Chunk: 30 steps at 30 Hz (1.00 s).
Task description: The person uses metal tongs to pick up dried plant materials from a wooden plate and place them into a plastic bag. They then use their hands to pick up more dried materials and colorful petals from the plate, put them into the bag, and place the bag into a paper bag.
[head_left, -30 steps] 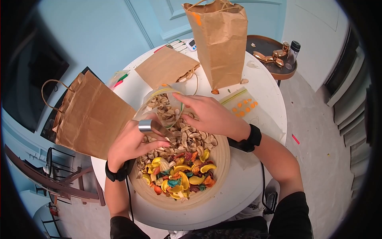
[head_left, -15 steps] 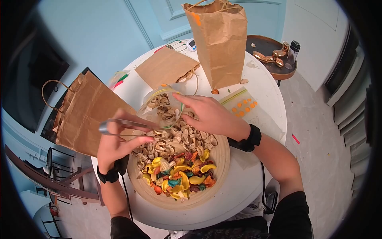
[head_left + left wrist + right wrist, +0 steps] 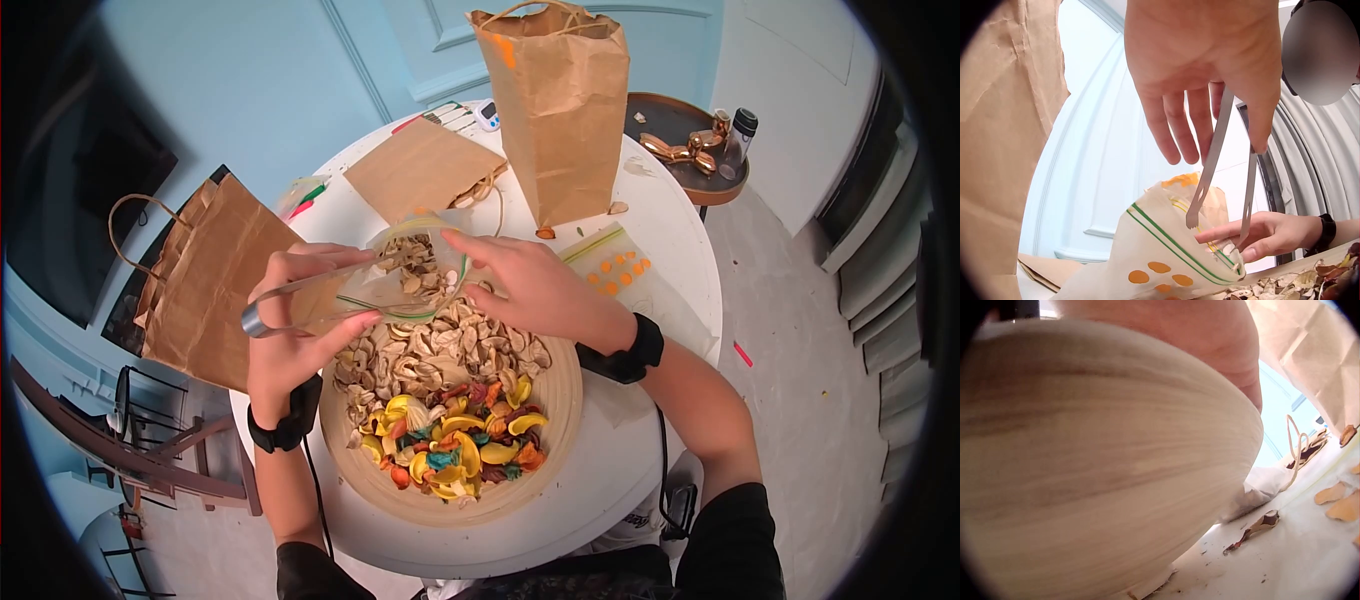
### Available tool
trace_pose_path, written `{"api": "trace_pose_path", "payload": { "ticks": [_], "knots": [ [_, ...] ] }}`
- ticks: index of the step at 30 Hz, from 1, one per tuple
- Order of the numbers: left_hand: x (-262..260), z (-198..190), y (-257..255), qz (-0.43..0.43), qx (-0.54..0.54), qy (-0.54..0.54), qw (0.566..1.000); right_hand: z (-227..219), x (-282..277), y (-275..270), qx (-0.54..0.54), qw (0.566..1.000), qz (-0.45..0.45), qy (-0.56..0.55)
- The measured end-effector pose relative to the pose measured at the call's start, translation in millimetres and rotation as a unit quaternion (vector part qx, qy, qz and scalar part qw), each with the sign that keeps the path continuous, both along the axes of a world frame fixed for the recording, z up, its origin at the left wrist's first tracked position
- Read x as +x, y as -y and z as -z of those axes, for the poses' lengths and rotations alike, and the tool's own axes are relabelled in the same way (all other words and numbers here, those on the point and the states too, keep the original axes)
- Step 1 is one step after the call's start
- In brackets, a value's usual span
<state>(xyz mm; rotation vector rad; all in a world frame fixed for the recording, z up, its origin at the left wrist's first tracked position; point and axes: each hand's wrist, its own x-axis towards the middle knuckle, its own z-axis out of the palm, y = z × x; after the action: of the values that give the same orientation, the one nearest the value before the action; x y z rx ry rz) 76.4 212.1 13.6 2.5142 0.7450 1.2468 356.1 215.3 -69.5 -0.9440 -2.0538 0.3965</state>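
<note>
Bag (image 3: 1154, 253) is presenting its mouth over the far side of the bowl (image 3: 562, 430). We are bracing that mouth with our spread right grip (image 3: 535, 290), presumably for access, and pinching parted tongs (image 3: 1212, 159) there in our half-closed left grip (image 3: 280, 362). Underneath, the bench (image 3: 430, 555) is carrying the bowl.

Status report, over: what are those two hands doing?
Left hand grips metal tongs, tips at mouth of plastic bag. Right hand touches that mouth, fingers spread. Dried pieces inside; no blockage seen.
</note>
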Motion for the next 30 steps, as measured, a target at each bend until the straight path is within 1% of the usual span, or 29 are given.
{"api": "trace_pose_path", "payload": {
  "ticks": [4, 6, 9, 10, 12, 15, 18, 19, 20, 21, 22, 25, 27, 30],
  "knots": [
    [11.0, -3.8, 3.1, -0.006, 0.033, -0.054, 0.998, -1.1, 0.0, 0.1, 0.003, 1.000, 0.003, -0.011],
    [14.4, -3.4, 3.1, 0.008, 0.055, -0.060, 0.997, -4.7, 0.9, 2.1, 0.000, 1.000, 0.008, -0.009],
    [20.6, -6.1, 8.5, 0.021, 0.069, -0.072, 0.995, -14.5, 3.0, 4.5, 0.121, 0.991, 0.039, -0.044],
    [22.9, -8.9, 11.9, 0.023, 0.071, -0.076, 0.994, -25.8, 4.7, 10.6, 0.091, 0.993, 0.036, -0.059],
    [26.3, -13.9, 20.5, 0.013, 0.078, -0.118, 0.990, -56.0, 9.9, 28.6, 0.031, 0.995, 0.030, -0.088],
    [33.3, -18.7, 31.3, 0.016, 0.081, -0.174, 0.981, -71.7, 11.9, 47.5, 0.077, 0.988, -0.091, -0.097],
    [42.3, -19.4, 41.3, 0.033, 0.102, -0.208, 0.972, -74.1, 4.5, 64.7, 0.088, 0.988, -0.102, -0.075],
    [42.7, -20.1, 43.5, 0.036, 0.113, -0.225, 0.967, -76.9, 6.2, 65.6, 0.072, 0.992, -0.099, -0.043],
    [42.8, -21.0, 46.2, 0.039, 0.125, -0.243, 0.961, -75.7, 7.8, 63.4, 0.071, 0.991, -0.108, -0.044],
    [40.6, -22.2, 51.3, 0.023, 0.075, -0.273, 0.959, -73.2, 9.1, 60.0, 0.070, 0.990, -0.116, -0.044],
    [40.9, -22.7, 52.3, 0.022, 0.069, -0.274, 0.959, -72.2, 10.5, 58.1, 0.069, 0.989, -0.127, -0.044],
    [42.2, -27.2, 53.9, 0.014, 0.053, -0.270, 0.961, -76.8, 13.4, 61.7, 0.038, 0.991, -0.121, -0.034],
    [43.0, -30.0, 52.5, 0.015, 0.045, -0.257, 0.965, -76.8, 13.1, 61.5, 0.017, 0.992, -0.114, -0.051],
    [24.4, -30.6, 43.8, -0.003, 0.020, -0.164, 0.986, -80.4, 16.9, 62.1, -0.038, 0.988, -0.114, -0.093]
  ]
}}
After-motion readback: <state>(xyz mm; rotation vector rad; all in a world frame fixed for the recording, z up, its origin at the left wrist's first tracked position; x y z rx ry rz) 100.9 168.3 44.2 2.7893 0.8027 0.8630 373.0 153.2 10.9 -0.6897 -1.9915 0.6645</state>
